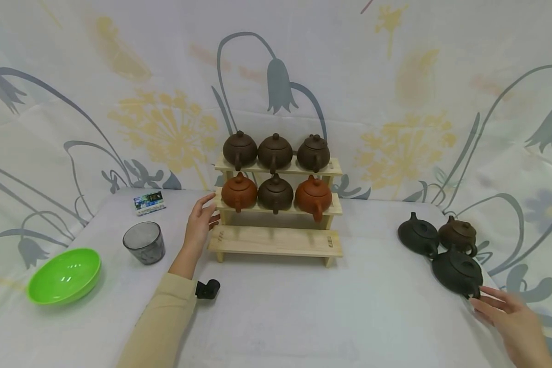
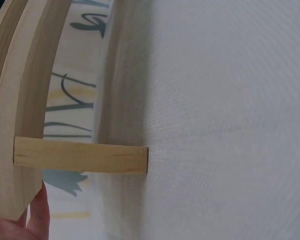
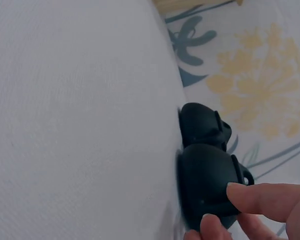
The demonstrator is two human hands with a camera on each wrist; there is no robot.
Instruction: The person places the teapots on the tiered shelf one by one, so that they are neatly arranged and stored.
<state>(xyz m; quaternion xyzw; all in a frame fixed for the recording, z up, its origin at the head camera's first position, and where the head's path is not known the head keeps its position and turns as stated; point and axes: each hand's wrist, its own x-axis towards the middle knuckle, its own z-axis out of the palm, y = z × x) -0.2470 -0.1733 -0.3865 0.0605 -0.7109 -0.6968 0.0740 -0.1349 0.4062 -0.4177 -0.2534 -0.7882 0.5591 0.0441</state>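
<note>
Main risk: R hand (image 1: pixel 510 314) has the near black teapot (image 1: pixel 455 273) by one end only, prob. the handle (image 1: pixel 476 293), so if lifted the body could tip & the lid (image 1: pixel 465 266) slide off. Pot sits tight up vs. the brown teapot (image 1: pixel 457 233) & far black teapot (image 1: pixel 416 236) (can't tell if touching); sideways pull could knock 'em & chip a spout. 2nd risk: any tug by L hand (image 1: pixel 199 222) on the wooden stand (image 1: pixel 271 241) could rattle the six teapots (image 1: pixel 275 151) up top, esp. the reddish clay teapot (image 1: pixel 239 194) nearest it.

Pose: R arm in from lower R, fingers (image 3: pixel 250 199) narrow, pinching that pot's end. L arm reaches fwd, fingers (image 2: pixel 39 215) curled round L end of mid tier (image 1: pixel 335 204). Near black teapot: upright, R side of worktop (image 1: pixel 349 306), well apart from stand.
</note>
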